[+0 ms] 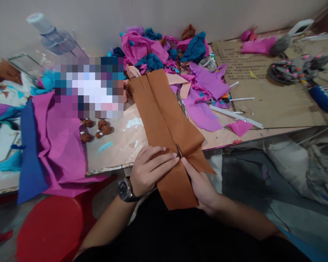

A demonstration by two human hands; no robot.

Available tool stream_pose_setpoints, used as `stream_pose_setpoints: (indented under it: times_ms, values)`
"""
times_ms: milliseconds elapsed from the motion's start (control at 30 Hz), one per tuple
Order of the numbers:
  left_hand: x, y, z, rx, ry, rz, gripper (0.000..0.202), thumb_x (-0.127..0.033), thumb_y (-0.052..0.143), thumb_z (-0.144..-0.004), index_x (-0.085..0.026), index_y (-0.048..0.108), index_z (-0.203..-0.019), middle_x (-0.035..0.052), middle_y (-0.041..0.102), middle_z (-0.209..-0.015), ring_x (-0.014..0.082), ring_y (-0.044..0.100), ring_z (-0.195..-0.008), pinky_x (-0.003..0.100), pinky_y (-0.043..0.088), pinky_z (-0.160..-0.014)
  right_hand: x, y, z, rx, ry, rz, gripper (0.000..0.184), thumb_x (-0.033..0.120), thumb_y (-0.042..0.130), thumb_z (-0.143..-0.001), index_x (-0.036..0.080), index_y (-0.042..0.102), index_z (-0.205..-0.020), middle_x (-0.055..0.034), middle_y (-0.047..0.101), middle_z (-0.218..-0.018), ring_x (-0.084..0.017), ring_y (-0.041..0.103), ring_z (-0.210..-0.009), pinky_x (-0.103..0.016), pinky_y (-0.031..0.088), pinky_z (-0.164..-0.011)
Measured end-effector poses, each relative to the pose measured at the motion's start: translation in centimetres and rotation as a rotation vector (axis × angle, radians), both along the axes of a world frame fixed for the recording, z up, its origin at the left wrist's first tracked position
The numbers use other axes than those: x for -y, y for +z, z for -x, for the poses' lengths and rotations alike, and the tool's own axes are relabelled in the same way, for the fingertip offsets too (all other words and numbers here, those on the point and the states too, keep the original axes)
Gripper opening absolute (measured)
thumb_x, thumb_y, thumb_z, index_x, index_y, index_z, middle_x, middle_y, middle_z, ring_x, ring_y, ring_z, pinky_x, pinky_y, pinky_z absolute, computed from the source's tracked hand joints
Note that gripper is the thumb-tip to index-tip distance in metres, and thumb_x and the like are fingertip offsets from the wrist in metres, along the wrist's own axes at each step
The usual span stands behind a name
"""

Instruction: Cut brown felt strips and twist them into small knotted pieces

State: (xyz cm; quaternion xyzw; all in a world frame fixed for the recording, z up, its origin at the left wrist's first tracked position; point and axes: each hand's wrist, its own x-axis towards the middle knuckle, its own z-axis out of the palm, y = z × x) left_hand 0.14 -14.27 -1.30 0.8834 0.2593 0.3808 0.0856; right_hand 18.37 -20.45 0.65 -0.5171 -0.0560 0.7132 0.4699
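Observation:
A long brown sheet of crepe paper (164,116) slopes from the tabletop down toward my lap, with a crease or cut line along its length. My left hand (150,169), wearing a wristwatch, grips the paper from the left, its fingers close together across the top. From the right, my right hand (203,189) is closed around scissors, thumb uppermost. Only the narrow blades of the scissors (178,150) show above the paper, between both sets of fingertips; the handles are hidden beneath. To the right of the blades, a flap of paper hangs loose with a pointed corner.
Crumpled pink, purple and teal paper (153,47) heaps against the wall. Pink sheets (62,156) hang over the table edge, left of small brown bundles (102,128). White sticks (236,115) and cardboard (251,91) lie right. A red stool (49,229) stands below left.

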Motion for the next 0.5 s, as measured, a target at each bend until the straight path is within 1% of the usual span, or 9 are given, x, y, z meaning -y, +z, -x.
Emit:
stream_pose_setpoints:
  times_ms: [100,233,400,500]
  values:
    - [0.03,0.12,0.05,-0.004,-0.003,-0.004,0.034,-0.014,0.058,-0.103,-0.017,0.070,-0.134,0.0077,0.078,-0.126,0.0262,0.062,-0.122,0.044,0.050,-0.097,-0.01,-0.01,0.06,0.032,-0.010,-0.003,0.054,0.055,0.084,-0.080,0.025,0.078,-0.124,-0.0090,0.079,-0.128,-0.029,0.076,-0.116,-0.042,0.064,-0.100]
    - [-0.04,0.21,-0.04,-0.012,-0.007,-0.007,0.033,-0.015,0.056,-0.104,-0.017,0.071,-0.133,0.0077,0.078,-0.126,0.0265,0.061,-0.121,0.044,0.050,-0.096,-0.01,-0.14,0.04,0.057,0.012,0.003,0.056,0.056,0.083,-0.081,0.025,0.077,-0.127,-0.0091,0.078,-0.129,-0.030,0.075,-0.119,-0.041,0.064,-0.100]
    - [-0.03,0.26,-0.07,-0.014,-0.001,-0.002,0.035,-0.016,0.057,-0.104,-0.019,0.069,-0.136,0.0069,0.078,-0.128,0.0259,0.061,-0.122,0.044,0.050,-0.097,0.07,-0.49,-0.09,0.042,0.007,0.011,0.051,0.055,0.083,-0.082,0.026,0.078,-0.124,-0.0076,0.076,-0.134,-0.029,0.075,-0.119,-0.040,0.064,-0.101]
    - [0.03,0.19,-0.04,-0.015,0.002,-0.003,0.037,-0.016,0.058,-0.104,-0.021,0.068,-0.139,0.0064,0.078,-0.127,0.0255,0.061,-0.123,0.044,0.050,-0.098,0.05,-0.51,-0.07,0.032,0.000,0.023,0.052,0.055,0.084,-0.080,0.026,0.079,-0.123,-0.0078,0.077,-0.132,-0.029,0.076,-0.116,-0.040,0.064,-0.099]
